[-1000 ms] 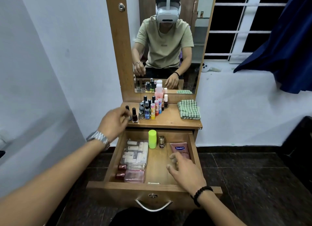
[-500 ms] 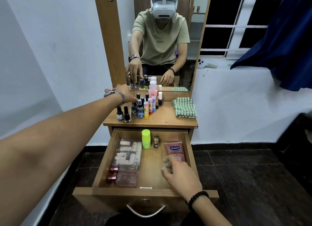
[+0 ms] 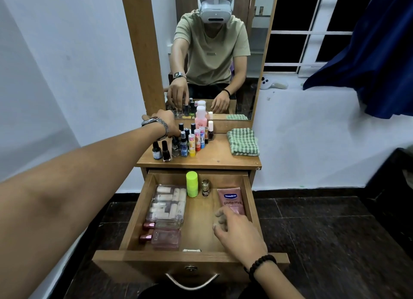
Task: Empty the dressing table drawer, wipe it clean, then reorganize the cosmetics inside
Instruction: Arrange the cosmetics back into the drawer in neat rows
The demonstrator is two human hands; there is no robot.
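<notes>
Bare forearms, no sleeves in direct view. Left wrist: silver metal-link watch (image 3: pixel 156 124), rect. face. Right wrist: black bead bracelet (image 3: pixel 260 264). Mirror (image 3: pixel 252 52) reflection: pale olive short-sleeve tee (image 3: pixel 212 52) w/ small chest mark, white VR-type headset (image 3: pixel 215 10) w/ white top strap, dark trousers; watch + bracelet also reflected.

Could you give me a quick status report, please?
Left hand among bottles on top, grip hidden. Right hand open in drawer by Vaseline tube. Nothing in the way.
</notes>
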